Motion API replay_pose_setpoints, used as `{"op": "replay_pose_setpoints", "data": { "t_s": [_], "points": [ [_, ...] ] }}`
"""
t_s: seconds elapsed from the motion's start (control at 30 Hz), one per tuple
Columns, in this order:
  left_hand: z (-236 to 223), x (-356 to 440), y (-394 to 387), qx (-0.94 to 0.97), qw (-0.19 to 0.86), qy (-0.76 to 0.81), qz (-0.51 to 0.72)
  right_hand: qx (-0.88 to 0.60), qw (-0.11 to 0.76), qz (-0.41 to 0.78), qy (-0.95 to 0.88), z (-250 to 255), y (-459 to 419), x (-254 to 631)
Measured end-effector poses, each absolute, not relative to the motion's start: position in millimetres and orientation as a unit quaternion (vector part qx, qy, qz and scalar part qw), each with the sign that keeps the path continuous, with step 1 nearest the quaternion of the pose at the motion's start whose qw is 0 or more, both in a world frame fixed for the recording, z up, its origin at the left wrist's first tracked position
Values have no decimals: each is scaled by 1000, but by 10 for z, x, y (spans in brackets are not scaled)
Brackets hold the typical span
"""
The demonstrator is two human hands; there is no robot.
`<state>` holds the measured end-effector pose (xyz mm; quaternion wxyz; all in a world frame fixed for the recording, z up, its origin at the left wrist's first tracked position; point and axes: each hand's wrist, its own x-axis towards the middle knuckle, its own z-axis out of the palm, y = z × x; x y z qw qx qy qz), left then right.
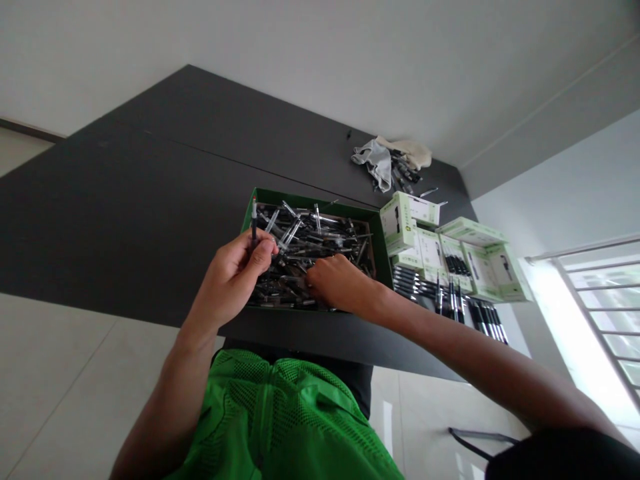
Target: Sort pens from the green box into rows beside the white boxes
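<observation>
My left hand (pixel 235 273) is closed in a pinch around a pen refill (pixel 255 220), which stands upright with a reddish tip at the top. This hand is over the left side of a green box (pixel 385 257). Inside the box lies a heap of loose pen parts (pixel 320 230), clear barrels and dark pieces mixed together. My right hand (pixel 337 281) reaches into the heap from the right, fingers curled downward among the parts. Its fingertips are hidden, so whatever they grip cannot be made out.
Right of the box stand several pale green and white pen cartons (pixel 397 223), with rows of black pens (pixel 485 319) beside them. A grey and cream cloth (pixel 377 163) lies at the back over more dark pens. The dark table (pixel 125 200) meets the wall behind.
</observation>
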<state>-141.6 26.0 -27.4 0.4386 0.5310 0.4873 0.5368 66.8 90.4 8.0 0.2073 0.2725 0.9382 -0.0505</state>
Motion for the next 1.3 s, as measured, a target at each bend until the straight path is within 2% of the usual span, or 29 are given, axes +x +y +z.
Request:
{"op": "replay_pose_setpoints", "data": {
  "t_s": [0.33, 0.83, 1.0, 1.2, 1.3],
  "points": [
    [-264, -1409, 258, 530, 434, 496, 533, 348, 195, -27, 917, 122, 936, 804],
    [-267, -1408, 255, 522, 441, 490, 540, 397, 150, -173, 889, 150, 1184, 967],
    [-257, -1407, 260, 521, 450, 484, 540, 391, 103, -227, 886, 128, 1240, 989],
    [-233, -1409, 246, 526, 443, 489, 537, 335, -8, -276, 901, 79, 1225, 1056],
    [-233, -1410, 245, 525, 442, 493, 535, 301, 0, -293, 908, 63, 1147, 1067]
  ]
}}
